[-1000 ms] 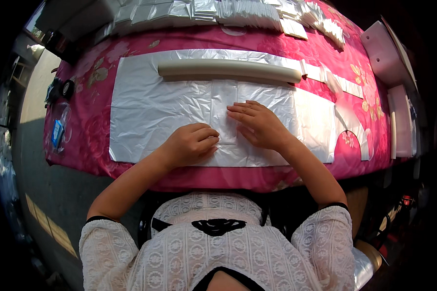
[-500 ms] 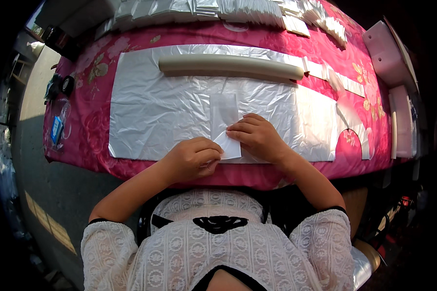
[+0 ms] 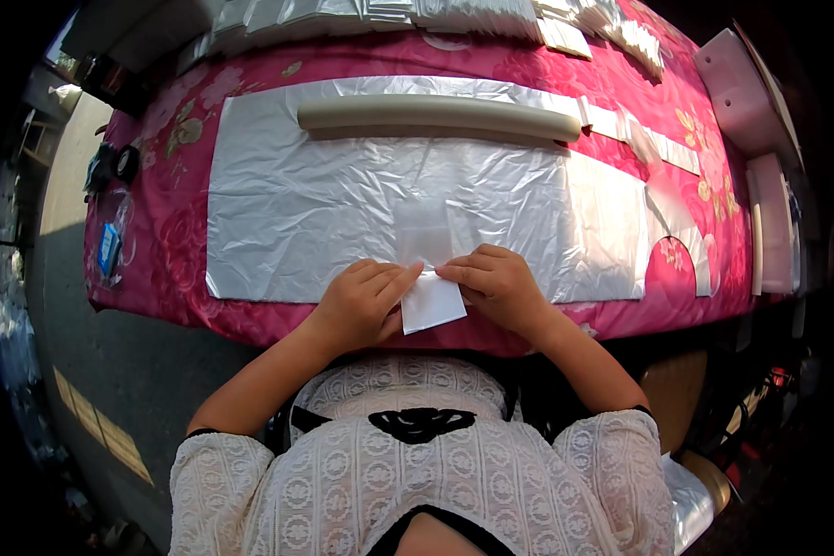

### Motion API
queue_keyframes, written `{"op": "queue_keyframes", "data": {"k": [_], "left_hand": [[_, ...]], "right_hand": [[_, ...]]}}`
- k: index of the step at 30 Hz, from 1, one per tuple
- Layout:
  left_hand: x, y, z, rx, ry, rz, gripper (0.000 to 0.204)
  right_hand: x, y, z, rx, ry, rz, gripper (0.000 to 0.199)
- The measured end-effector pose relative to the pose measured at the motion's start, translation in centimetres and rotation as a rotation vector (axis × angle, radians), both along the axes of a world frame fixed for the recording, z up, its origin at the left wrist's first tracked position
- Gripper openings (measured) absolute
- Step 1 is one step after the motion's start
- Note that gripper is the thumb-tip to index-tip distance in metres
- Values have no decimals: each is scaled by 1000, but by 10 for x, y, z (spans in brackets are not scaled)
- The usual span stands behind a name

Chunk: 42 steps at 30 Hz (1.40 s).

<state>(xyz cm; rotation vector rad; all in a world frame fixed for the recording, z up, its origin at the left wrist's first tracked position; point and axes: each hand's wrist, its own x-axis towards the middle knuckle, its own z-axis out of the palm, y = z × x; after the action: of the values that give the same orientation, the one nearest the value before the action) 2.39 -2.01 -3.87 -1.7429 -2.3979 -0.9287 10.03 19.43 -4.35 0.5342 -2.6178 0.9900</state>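
A thin white translucent sheet [image 3: 434, 303], its near part a flat, opaque square, is held between my two hands just past the table's near edge. Its sheer far part lies on a large crinkled white plastic sheet [image 3: 287, 204]. My left hand [image 3: 366, 295] pinches its left side, thumb and forefinger at the crease line. On the opposite side, my right hand [image 3: 493, 285] grips it with fingers curled and fingertips close to the left ones. Whether it is a bag or a single sheet, I cannot tell.
A long beige roll [image 3: 435, 119] lies across the plastic sheet. Stacks of folded white pieces [image 3: 477, 17] line the far edge of the pink floral tablecloth [image 3: 171, 218]. White strips [image 3: 672, 218] trail at right, near pale boxes [image 3: 737, 88]. A blue packet [image 3: 108, 248] and black tape roll [image 3: 127, 163] sit left.
Both hands have drawn the white sheet toward me, so its opaque near part hangs past the table edge. My right hand has come down level with the left.
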Motion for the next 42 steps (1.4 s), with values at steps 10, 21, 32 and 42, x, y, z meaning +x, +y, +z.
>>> {"op": "queue_keyframes", "data": {"k": [10,21,32,42], "left_hand": [[-2,16,6,36,-491,392,40],[-20,32,24,-154,-533,639,70],[1,57,-29,-197,-30,307,107],[1,50,-26,-103,16,291,112]], "right_hand": [[-23,-9,17,-207,-550,-332,17],[-51,-4,27,-118,-902,-411,27],[-45,-12,24,-39,-746,-458,27],[-7,-7,37,408,-471,-524,26]]}}
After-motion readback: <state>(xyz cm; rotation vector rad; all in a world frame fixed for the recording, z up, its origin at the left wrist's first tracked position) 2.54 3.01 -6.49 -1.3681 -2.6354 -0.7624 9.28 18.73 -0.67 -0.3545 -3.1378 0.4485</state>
